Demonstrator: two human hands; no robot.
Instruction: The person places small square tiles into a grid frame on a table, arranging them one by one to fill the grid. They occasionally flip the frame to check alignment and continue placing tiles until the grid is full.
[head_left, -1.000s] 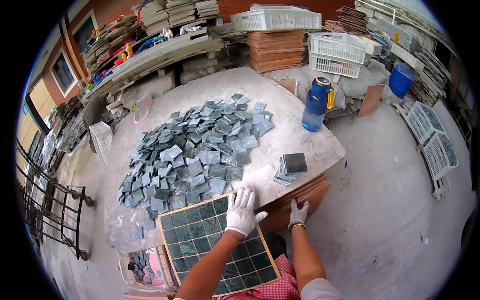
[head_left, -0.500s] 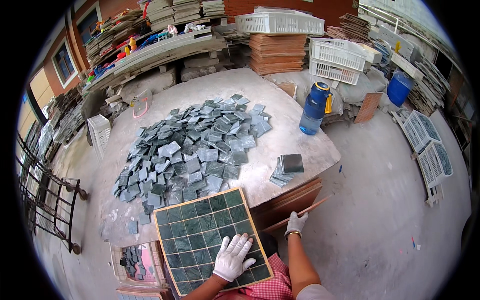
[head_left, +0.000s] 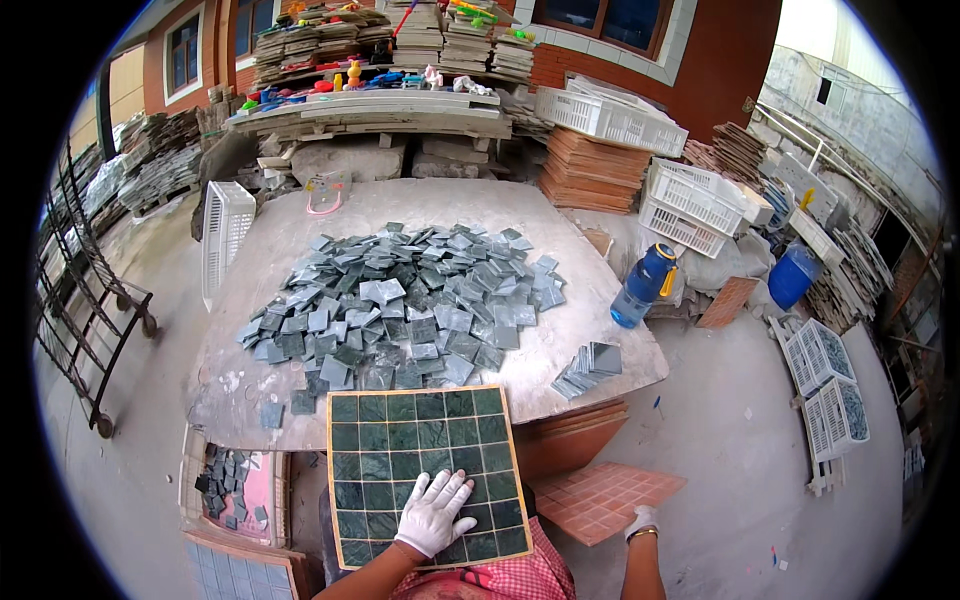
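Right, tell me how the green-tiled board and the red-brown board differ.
The green-tiled board is filled with dark green squares, while the red-brown board shows a plain reddish grid.
The green-tiled board lies under the flat left hand; the red-brown board is held at its edge by the right hand.
The green-tiled board has a pale yellowish border; the red-brown board shows none.
Both carry a grid of squares.

Tile panel (head_left: pixel 385 437) blocks the bench (head_left: pixel 585 265) midway along its near edge, tile stack (head_left: pixel 602 358) the near-right corner — room between tile heap (head_left: pixel 400 310) and bottle (head_left: pixel 645 288).
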